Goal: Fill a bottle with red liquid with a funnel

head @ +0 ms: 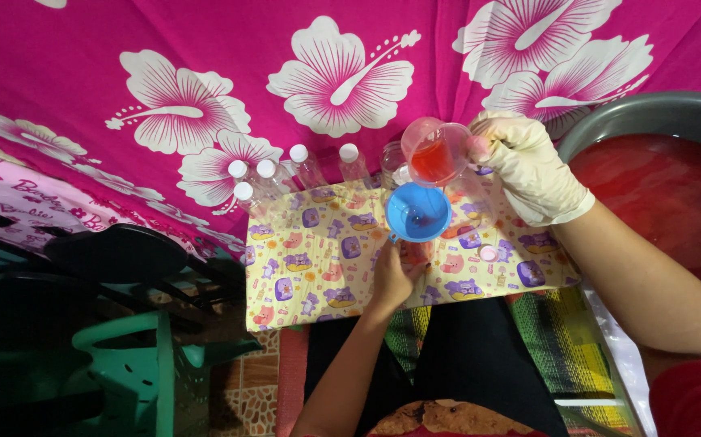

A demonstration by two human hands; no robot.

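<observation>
Centre frame: bare left hand (391, 279) gripping bottle under round blue plastic funnel (417, 212); gloved right hand (531, 166) closed around clear plastic cup of red liquid (435, 151), tilted just above funnel.

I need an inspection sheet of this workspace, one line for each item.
Surface: yellow cartoon-print cloth.
Job's things: pink cup of red liquid, tilted over blue funnel; the bottle below is hidden.
Clutter: capped clear bottles; small pink cap.
Hands: gloved right hand holds the cup; bare left hand grips below the funnel.
Cables: nothing seen.
Surroundings: grey basin of red liquid; pink flowered fabric; green plastic chair.
</observation>
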